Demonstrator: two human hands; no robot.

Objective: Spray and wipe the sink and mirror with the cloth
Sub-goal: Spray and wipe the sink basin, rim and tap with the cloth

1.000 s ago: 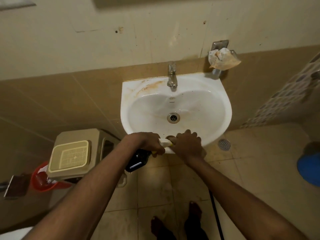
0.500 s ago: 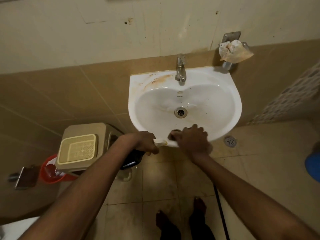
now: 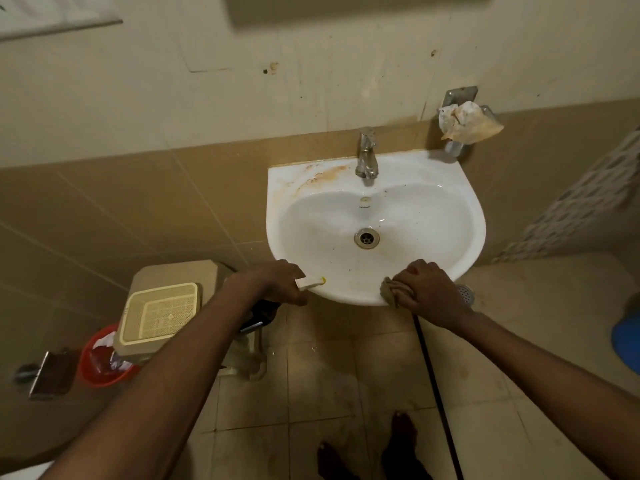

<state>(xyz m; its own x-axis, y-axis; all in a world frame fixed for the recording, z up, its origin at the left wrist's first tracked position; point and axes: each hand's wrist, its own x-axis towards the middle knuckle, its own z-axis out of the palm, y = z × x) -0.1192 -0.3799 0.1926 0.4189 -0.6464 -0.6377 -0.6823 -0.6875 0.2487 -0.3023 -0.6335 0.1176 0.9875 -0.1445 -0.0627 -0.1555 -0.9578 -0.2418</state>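
A white wall sink (image 3: 460, 199) with rusty stains at its back left and a metal tap (image 3: 366, 157) hangs on the tiled wall. My right hand (image 3: 429, 289) presses a crumpled brownish cloth (image 3: 389, 292) against the sink's front rim, right of centre. My left hand (image 3: 277, 282) grips a dark spray bottle (image 3: 263, 315) just left of the front rim; its pale nozzle (image 3: 310, 282) with a yellow tip points over the rim into the bowl. The lower edge of what may be the mirror (image 3: 346, 8) shows at the top.
A beige stool (image 3: 180, 271) with a cream plastic basket (image 3: 161, 313) on it stands left of the sink, beside a red bucket (image 3: 100, 362). A crumpled wrapper (image 3: 467, 121) fills the wall holder. A black hose (image 3: 436, 393), floor drain (image 3: 465, 292), blue object (image 3: 627, 337) and my bare feet lie below.
My right hand slid the cloth to the right along the front rim, away from my left hand. The view tilted up and shifted, so the sink sits further right.
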